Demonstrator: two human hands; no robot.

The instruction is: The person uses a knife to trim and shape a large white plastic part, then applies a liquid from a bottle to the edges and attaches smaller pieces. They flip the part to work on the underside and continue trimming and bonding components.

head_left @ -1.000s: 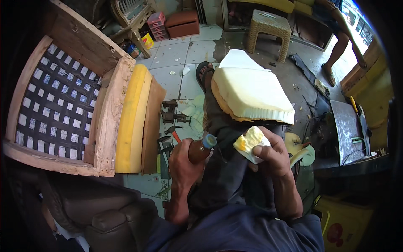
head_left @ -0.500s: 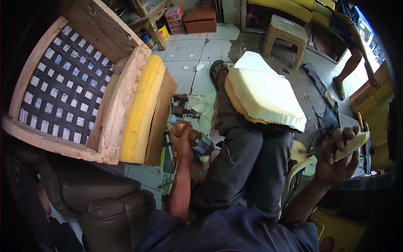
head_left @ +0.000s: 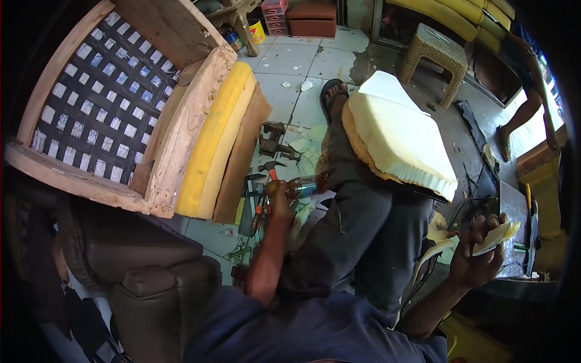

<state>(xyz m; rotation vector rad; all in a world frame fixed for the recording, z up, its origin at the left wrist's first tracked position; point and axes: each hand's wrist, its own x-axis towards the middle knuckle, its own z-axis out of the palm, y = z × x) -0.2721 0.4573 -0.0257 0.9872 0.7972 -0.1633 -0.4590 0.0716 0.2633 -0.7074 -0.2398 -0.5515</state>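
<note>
My left hand (head_left: 278,196) is wrapped around a clear plastic bottle (head_left: 307,186) of reddish-brown liquid, held nearly level beside my left leg. The end of the bottle inside my grip is hidden. Out to the right, my right hand (head_left: 478,260) grips a small pale-yellow piece of foam (head_left: 497,238) between thumb and fingers. Across my knees rests a thick foam seat cushion (head_left: 399,133), covered in a white sheet with a pleated edge and tan foam showing along its left side. Neither hand touches the cushion.
At left stands a wooden frame (head_left: 158,181) with woven black webbing, a yellow foam slab (head_left: 209,151) against it. A hammer (head_left: 270,166) and other tools lie on the tiles. A woven stool (head_left: 434,57) and another person's leg (head_left: 523,115) are farther off. A brown padded seat (head_left: 130,251) is near left.
My left hand has turned the bottle from a slant to nearly level, uncovering the hammer. My right hand has dropped slightly with the foam piece. The whole view has shifted a little.
</note>
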